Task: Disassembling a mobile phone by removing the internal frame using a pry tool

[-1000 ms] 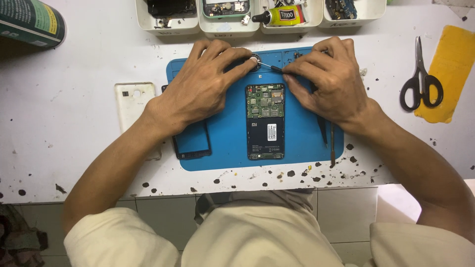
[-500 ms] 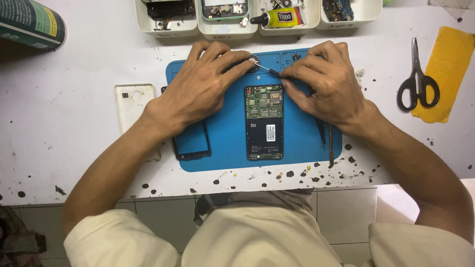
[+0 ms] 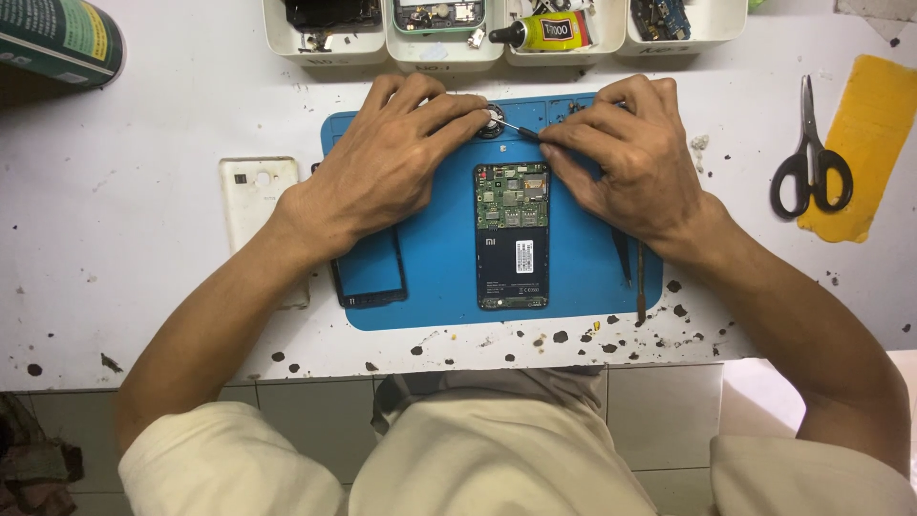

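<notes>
Left hand pinching a small round part at the top of the blue mat. Right hand closed around a thin tool, tip at that part. Opened phone just below, board exposed. Likely risks: tip slipping onto the board; part springing loose toward the 4 trays.

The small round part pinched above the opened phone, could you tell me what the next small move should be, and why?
Probably hold the small round part steady with the left hand and ease the thin tool tip in the right hand onto it: the tip sits just beside the part, above the opened phone on the blue mat.
</notes>
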